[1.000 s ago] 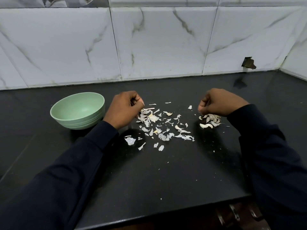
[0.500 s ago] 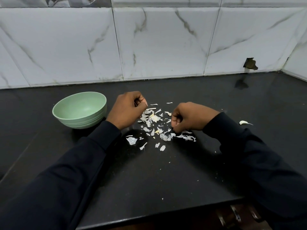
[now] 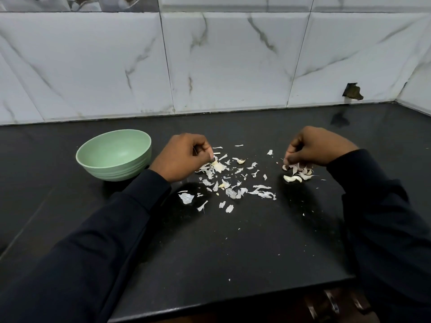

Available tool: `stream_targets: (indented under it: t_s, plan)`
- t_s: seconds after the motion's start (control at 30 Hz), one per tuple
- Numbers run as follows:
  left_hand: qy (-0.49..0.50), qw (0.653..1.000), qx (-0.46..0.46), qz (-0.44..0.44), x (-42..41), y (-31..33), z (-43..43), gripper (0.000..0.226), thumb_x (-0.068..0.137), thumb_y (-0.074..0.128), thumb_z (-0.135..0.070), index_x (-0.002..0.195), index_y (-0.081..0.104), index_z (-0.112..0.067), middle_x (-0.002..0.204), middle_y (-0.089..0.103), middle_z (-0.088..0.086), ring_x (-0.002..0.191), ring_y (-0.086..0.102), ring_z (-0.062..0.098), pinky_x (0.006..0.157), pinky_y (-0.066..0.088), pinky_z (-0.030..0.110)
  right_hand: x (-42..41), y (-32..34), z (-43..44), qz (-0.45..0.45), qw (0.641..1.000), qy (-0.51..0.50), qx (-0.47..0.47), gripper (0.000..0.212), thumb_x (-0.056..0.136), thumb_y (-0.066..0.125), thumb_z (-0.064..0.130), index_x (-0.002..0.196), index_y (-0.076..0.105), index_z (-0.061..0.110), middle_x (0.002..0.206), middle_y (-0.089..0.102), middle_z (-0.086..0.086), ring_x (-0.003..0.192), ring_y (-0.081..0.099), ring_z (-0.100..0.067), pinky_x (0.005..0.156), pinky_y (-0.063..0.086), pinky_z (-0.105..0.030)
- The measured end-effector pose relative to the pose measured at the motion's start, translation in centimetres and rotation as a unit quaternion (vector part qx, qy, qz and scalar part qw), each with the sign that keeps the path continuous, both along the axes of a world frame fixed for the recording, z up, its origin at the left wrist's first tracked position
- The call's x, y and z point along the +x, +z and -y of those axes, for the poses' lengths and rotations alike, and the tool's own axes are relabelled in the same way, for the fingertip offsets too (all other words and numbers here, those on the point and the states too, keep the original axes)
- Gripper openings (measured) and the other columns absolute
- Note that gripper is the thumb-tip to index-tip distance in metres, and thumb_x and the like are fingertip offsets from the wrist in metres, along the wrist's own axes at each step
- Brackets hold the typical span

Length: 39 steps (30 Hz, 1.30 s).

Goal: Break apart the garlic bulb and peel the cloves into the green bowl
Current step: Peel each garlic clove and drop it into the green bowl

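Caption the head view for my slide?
Right hand at the clove pile, left hand by scattered skins, green bowl at left.

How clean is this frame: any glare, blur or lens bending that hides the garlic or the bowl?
Head view: sharp at centre, soft even light; the wide-angle lens bows the wall tiles and counter edge; the glossy counter faintly mirrors the tile hole, but no glare covers the cloves, skins or bowl; the left hand and right hand throw soft shadows on it.

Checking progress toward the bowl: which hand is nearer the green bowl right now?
Left. The left hand is just right of the bowl, a small gap between them. The right hand is far off, past the scattered peels, over the pile of cloves.
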<state>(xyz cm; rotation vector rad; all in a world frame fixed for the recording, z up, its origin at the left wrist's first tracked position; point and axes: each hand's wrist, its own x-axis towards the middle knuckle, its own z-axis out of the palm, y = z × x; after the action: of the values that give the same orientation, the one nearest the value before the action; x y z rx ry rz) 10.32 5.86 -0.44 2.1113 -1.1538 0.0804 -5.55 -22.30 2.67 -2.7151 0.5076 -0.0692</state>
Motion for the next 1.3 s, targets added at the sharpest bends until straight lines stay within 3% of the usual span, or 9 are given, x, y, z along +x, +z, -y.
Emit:
stream_targets:
  t_s: [0.17, 0.43, 0.6, 0.83, 0.97, 1.07, 1.13, 1.23, 1.3]
  plan:
    - [-0.115, 0.981, 0.153, -0.014, -1.3, -0.3, 0.8, 0.012, 0.079, 0.086, -0.032, 0.088, 0.080, -0.027, 0.074, 0.071, -0.010, 0.068, 0.064, 0.002, 0.062, 0.045, 0.013, 0.8, -0.3, -0.4, 0.072, 0.997, 0.001, 0.001, 0.013, 0.081, 0.086, 0.032, 0.075, 0.080, 0.023, 0.070, 0.073, 0.011, 0.064, 0.063, 0.005, 0.062, 0.044, -0.021]
    - [-0.118, 0.973, 0.196, 0.042, -2.3, -0.2, 1.9, 0.010, 0.086, 0.079, -0.024, 0.081, 0.077, -0.016, 0.072, 0.074, -0.007, 0.070, 0.067, 0.003, 0.065, 0.053, 0.021, 5.2, -1.9, -3.7, 0.102, 0.989, 0.106, -0.004, 0.008, 0.085, 0.082, 0.024, 0.092, 0.080, 0.021, 0.084, 0.074, 0.009, 0.075, 0.062, 0.005, 0.062, 0.040, -0.006]
    - [-0.111, 0.957, 0.253, 0.087, -3.0, 0.5, 2.4, 0.004, 0.086, 0.069, -0.016, 0.083, 0.070, -0.018, 0.075, 0.070, -0.005, 0.069, 0.063, 0.007, 0.070, 0.052, 0.027, 7.5, -2.9, -5.5, 0.037, 0.986, 0.153, -0.045, 0.010, 0.090, 0.076, 0.017, 0.100, 0.077, 0.019, 0.092, 0.072, 0.007, 0.079, 0.064, -0.004, 0.073, 0.049, -0.019]
    - [-0.113, 0.966, 0.227, 0.048, -2.8, 0.6, 1.9, 0.031, 0.076, 0.072, -0.015, 0.091, 0.045, -0.023, 0.075, 0.064, -0.005, 0.067, 0.059, 0.010, 0.066, 0.051, 0.032, 8.1, -2.7, -6.7, 0.017, 0.986, 0.142, -0.084, 0.006, 0.085, 0.068, 0.012, 0.082, 0.068, 0.017, 0.077, 0.068, 0.003, 0.072, 0.062, -0.015, 0.064, 0.046, -0.027]
    - [-0.093, 0.989, 0.106, -0.033, -1.6, 1.0, 0.7, 0.036, 0.077, 0.074, -0.007, 0.088, 0.043, -0.022, 0.075, 0.070, -0.001, 0.061, 0.060, 0.008, 0.065, 0.052, 0.031, 7.5, -2.8, -6.6, 0.053, 0.989, 0.120, -0.066, 0.013, 0.079, 0.073, 0.014, 0.086, 0.065, 0.023, 0.077, 0.064, 0.010, 0.072, 0.061, -0.013, 0.069, 0.049, -0.030]
    - [-0.083, 0.984, -0.044, -0.148, -0.6, 1.4, -0.1, 0.040, 0.081, 0.074, -0.001, 0.088, 0.042, -0.023, 0.078, 0.070, 0.008, 0.062, 0.063, 0.016, 0.063, 0.053, 0.036, 6.6, -1.6, -6.8, 0.155, 0.971, 0.111, 0.145, 0.009, 0.085, 0.072, 0.006, 0.090, 0.072, 0.014, 0.070, 0.066, 0.004, 0.060, 0.062, -0.005, 0.060, 0.050, -0.024]
    - [-0.087, 0.966, -0.123, -0.209, -0.4, 1.3, 0.0, 0.043, 0.085, 0.071, 0.008, 0.089, 0.038, -0.018, 0.074, 0.067, 0.014, 0.057, 0.064, 0.018, 0.057, 0.052, 0.028, 6.2, -1.1, -7.3, 0.179, 0.902, 0.095, 0.381, 0.007, 0.094, 0.063, 0.001, 0.094, 0.069, 0.004, 0.072, 0.065, -0.008, 0.064, 0.072, -0.013, 0.051, 0.054, -0.022]
    - [-0.084, 0.955, -0.171, -0.226, -0.9, 1.0, 0.7, 0.044, 0.086, 0.069, 0.011, 0.089, 0.036, -0.017, 0.072, 0.067, 0.015, 0.054, 0.061, 0.020, 0.054, 0.050, 0.025, 5.9, -1.2, -8.1, 0.101, 0.789, 0.020, 0.606, 0.019, 0.100, 0.047, -0.001, 0.097, 0.065, -0.007, 0.075, 0.061, -0.015, 0.068, 0.076, -0.025, 0.052, 0.058, -0.019]
    - [-0.075, 0.956, -0.177, -0.221, -1.3, 0.6, 1.3, 0.043, 0.085, 0.069, 0.009, 0.089, 0.037, -0.018, 0.070, 0.070, 0.009, 0.056, 0.061, 0.020, 0.055, 0.050, 0.026, 5.9, -1.4, -8.4, 0.041, 0.757, -0.010, 0.652, 0.024, 0.100, 0.042, 0.002, 0.096, 0.064, -0.009, 0.076, 0.064, -0.019, 0.068, 0.076, -0.028, 0.056, 0.060, -0.019]
